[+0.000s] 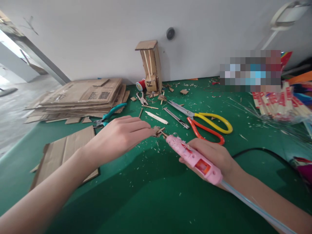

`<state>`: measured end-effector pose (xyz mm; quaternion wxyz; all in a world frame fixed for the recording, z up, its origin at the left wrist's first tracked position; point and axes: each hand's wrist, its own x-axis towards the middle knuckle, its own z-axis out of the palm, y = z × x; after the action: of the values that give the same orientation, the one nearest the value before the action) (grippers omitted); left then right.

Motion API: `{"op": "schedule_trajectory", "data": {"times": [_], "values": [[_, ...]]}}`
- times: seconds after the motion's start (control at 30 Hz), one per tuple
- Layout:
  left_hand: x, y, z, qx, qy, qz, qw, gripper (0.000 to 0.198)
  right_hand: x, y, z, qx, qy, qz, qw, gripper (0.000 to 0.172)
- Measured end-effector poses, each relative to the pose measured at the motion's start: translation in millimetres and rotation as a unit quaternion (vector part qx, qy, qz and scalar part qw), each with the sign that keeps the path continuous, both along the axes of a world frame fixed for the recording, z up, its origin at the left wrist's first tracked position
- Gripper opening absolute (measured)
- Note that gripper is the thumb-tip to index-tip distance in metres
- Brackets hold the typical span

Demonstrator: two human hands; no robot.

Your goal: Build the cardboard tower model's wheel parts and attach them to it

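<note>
My left hand is closed in a pinch on a small cardboard piece, held just above the green table. My right hand is wrapped round a pink glue gun, a clear glue stick trailing from its back end. The gun's nozzle points up-left and touches or nearly touches the small cardboard piece. A black cord curves away to the right of my right hand.
Behind the hands lie scissors with yellow and orange handles, a utility knife, a white stick, teal pliers and small metal pliers. Flat cardboard sheets are stacked at left, with one sheet nearer. A tall cardboard model stands by the wall. Packaged sticks lie at right.
</note>
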<state>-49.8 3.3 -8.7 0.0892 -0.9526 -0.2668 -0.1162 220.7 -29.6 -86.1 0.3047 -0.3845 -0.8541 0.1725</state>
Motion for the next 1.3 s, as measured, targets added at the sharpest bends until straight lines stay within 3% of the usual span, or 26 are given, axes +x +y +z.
{"op": "schedule_trajectory", "data": {"times": [0.47,0.6,0.8,1.0,1.3], "values": [[-4.1,1.9,-2.1,-0.015,-0.006,0.004,1.0,0.028,0.5,-0.1,6.7,0.036,-0.015,0.005,0.999,0.005],[-13.0,13.0,-9.5,-0.038,0.012,0.071,0.997,0.027,1.6,0.3,12.2,0.101,0.013,-0.01,0.995,0.01],[-25.7,29.8,-19.1,-0.092,0.001,0.231,0.969,0.027,1.3,1.4,10.8,0.1,0.012,-0.017,0.995,0.014],[-26.9,36.0,-20.7,-0.102,0.0,0.278,0.955,0.025,2.6,0.1,9.4,0.096,-0.002,-0.008,0.995,0.013],[-25.3,36.9,-25.4,-0.081,0.021,0.262,0.961,0.029,1.6,0.6,8.7,0.09,0.011,0.003,0.996,0.014]]}}
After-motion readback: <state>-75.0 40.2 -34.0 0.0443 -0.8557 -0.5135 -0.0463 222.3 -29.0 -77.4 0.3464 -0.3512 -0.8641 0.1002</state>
